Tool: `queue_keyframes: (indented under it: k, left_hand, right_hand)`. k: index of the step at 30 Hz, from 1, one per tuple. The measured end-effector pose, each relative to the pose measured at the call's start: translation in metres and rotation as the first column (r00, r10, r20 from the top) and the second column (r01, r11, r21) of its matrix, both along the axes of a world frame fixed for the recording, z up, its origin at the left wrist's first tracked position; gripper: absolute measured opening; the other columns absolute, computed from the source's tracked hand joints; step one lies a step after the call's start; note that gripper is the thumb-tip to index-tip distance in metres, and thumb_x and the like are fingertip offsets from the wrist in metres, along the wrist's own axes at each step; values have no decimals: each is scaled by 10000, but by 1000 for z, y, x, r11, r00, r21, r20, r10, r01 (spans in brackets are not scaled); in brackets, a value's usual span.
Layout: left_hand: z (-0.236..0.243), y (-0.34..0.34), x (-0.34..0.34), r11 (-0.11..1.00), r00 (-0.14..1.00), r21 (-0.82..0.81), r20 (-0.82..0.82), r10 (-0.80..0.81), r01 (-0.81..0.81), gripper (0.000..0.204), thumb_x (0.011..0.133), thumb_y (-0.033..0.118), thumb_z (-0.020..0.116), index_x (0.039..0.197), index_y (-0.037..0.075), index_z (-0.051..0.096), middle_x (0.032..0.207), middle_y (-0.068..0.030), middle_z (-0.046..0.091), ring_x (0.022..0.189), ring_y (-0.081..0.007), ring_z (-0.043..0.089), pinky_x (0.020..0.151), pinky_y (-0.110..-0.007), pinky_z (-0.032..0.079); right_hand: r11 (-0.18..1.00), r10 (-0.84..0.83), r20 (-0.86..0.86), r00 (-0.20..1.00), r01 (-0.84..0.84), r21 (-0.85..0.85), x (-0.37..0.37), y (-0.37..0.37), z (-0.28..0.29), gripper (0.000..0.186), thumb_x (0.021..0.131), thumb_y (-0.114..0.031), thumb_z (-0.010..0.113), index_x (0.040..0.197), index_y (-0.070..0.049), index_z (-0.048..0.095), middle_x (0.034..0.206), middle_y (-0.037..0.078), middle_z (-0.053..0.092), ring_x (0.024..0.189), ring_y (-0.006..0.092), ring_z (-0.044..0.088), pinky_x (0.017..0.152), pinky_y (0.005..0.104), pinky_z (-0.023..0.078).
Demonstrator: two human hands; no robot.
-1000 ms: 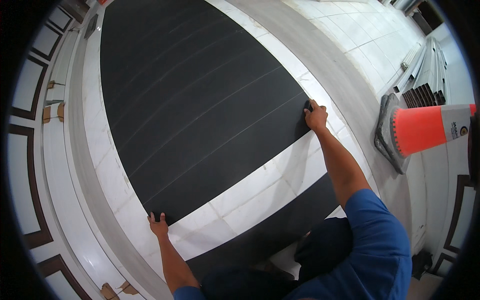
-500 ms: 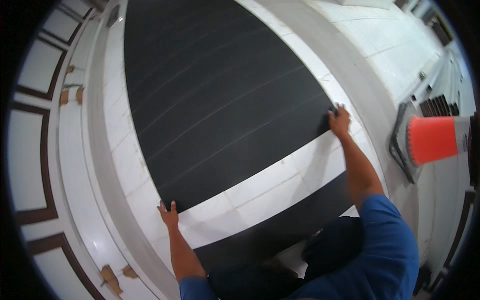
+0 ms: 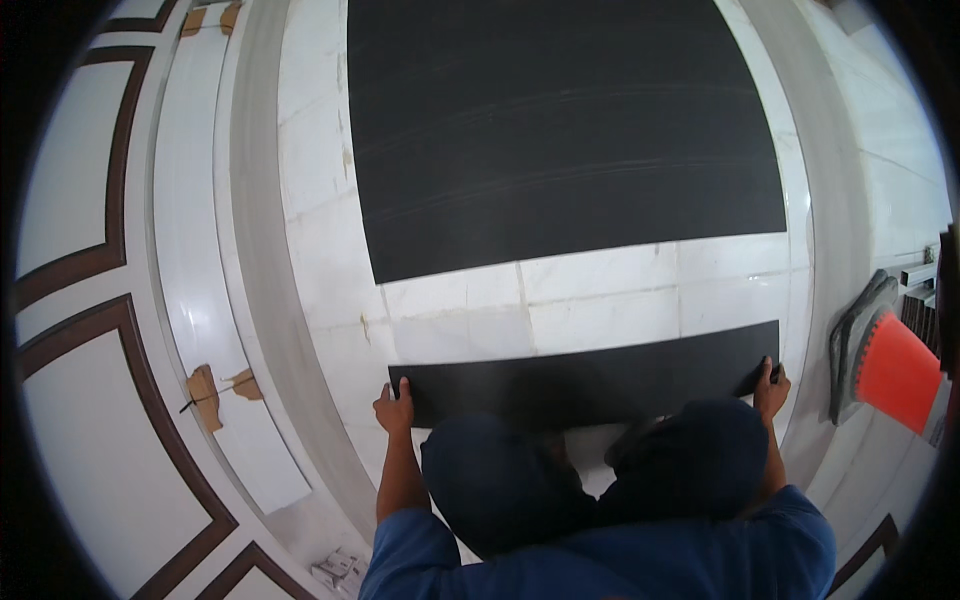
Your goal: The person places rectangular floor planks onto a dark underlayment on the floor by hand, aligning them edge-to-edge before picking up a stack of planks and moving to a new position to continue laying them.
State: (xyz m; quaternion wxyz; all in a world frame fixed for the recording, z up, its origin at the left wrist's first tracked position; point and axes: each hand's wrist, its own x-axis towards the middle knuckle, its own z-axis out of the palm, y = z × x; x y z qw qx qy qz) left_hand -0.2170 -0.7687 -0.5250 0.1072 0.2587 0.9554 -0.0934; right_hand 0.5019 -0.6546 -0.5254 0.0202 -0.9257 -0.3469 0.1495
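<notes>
A narrow black strip of sheet (image 3: 590,375) lies crosswise in front of my knees. My left hand (image 3: 394,406) grips its left end, thumb on top and fingers round the edge. At the other end my right hand (image 3: 771,392) holds the strip's edge. A small dark thing shows between that thumb and fingers, too small to name. Beyond the strip, a large black sheet (image 3: 560,140) lies flat on the white tiles, with faint pale crosswise lines on it. Neither hand touches the large sheet. The strip's near edge is partly hidden by my knees.
White floor tiles (image 3: 600,300) show between the two black pieces. An orange cone with a dark base (image 3: 900,375) lies at the right, near metal profiles (image 3: 920,275). Along the left stand a long white wrapped panel (image 3: 200,300) with brown tape and brown-framed white panels (image 3: 70,400).
Both hands have left the near corners of the large sheet and come back toward me, onto the ends of the strip. My view has turned and the strip now lies straighter across.
</notes>
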Motion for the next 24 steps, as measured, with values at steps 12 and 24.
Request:
queue_keyframes:
  k: [12, 24]
  left_hand:
    - [20, 2, 10, 984, 976, 173, 216, 13, -51, 486, 783, 369, 678, 1070, -21, 647, 917, -183, 684, 859, -313, 661, 798, -386, 500]
    - [20, 34, -16, 783, 939, 563, 336, 75, -264, 514, 825, 364, 691, 1079, -73, 597, 904, -119, 641, 760, -167, 581, 708, -283, 461]
  right_hand:
    - [993, -3, 85, 996, -7, 118, -3, -6, 15, 584, 818, -478, 649, 1101, 32, 627, 1092, 210, 554, 1038, 335, 534, 928, 388, 412]
    - [910, 9, 48, 999, -28, 413, 13, 43, -9, 475, 884, -383, 591, 1028, 71, 584, 978, 216, 590, 932, 334, 576, 851, 391, 441]
